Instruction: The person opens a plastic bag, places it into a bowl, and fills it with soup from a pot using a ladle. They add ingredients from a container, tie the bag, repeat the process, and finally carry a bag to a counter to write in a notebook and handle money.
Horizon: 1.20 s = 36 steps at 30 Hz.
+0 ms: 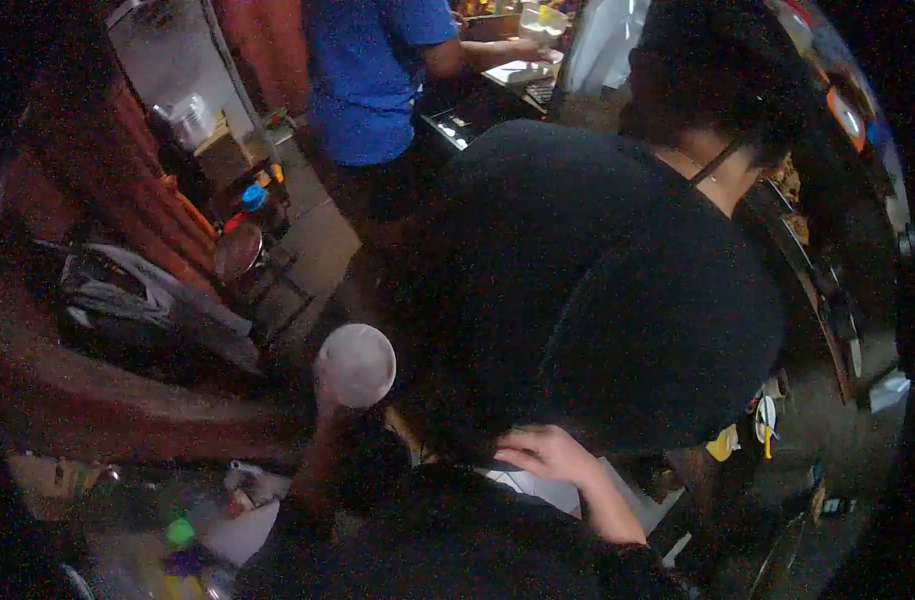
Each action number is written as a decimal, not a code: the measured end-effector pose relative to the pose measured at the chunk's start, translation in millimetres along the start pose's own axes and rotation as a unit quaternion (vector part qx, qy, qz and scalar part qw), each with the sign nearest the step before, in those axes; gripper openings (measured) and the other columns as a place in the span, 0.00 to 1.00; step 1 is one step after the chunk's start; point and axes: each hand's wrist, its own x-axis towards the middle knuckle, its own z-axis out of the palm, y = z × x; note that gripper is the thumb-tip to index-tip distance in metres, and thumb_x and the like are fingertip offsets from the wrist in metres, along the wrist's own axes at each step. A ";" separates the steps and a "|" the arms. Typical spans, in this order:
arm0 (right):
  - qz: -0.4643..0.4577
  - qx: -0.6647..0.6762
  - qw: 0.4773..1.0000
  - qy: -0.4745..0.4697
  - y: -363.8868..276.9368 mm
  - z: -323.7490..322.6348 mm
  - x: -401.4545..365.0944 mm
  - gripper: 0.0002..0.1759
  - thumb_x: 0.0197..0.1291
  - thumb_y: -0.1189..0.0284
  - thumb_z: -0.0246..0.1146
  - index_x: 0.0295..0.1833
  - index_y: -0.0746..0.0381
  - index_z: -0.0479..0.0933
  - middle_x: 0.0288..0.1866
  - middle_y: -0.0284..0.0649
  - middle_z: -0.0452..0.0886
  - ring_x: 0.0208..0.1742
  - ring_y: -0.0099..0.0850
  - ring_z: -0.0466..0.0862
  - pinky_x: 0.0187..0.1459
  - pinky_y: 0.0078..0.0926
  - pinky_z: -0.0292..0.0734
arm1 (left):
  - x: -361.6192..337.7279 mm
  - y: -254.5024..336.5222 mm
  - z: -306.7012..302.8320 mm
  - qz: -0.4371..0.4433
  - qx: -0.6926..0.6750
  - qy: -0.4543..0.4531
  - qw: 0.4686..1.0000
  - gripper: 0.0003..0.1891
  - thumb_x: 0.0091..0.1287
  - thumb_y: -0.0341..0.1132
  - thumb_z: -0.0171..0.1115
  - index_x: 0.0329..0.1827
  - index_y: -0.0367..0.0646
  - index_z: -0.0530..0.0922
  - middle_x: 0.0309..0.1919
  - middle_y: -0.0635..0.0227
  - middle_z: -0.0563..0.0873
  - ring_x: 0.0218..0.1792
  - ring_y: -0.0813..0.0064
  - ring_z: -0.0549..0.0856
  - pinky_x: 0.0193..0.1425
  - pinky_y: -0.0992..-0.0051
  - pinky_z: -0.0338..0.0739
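Observation:
On the left, my left hand (328, 392) is closed round the side of a round white cup (358, 366), raised beside the back of a person in a black shirt (588, 290). Most of this hand is dark and hidden behind the cup. My right hand (553, 455) reaches forward at the lower middle, right at the lower edge of that black shirt. Its fingers are loosely bent and apart, with nothing visible in them. White sheet-like surfaces (543, 490) show beneath that hand.
The person in black fills the space directly ahead, leaning to the right. Beyond stands another person in a blue shirt (363, 85), one arm over a counter. A dark bag (118, 290) lies at left, near a blue-capped container (253, 197). A yellow item (724, 443) shows at right.

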 end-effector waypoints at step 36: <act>0.102 -0.134 0.985 0.025 48.9 -31.4 -78.8 0.10 0.49 0.61 0.61 0.31 0.56 0.78 0.23 0.35 0.79 0.26 0.33 0.78 0.29 0.29 0.69 | 163.3 -55.2 -19.6 0.017 -0.022 0.011 1.000 0.28 0.64 0.53 0.44 0.61 0.45 0.60 0.56 0.63 0.69 0.52 0.64 0.74 0.55 0.64 0.72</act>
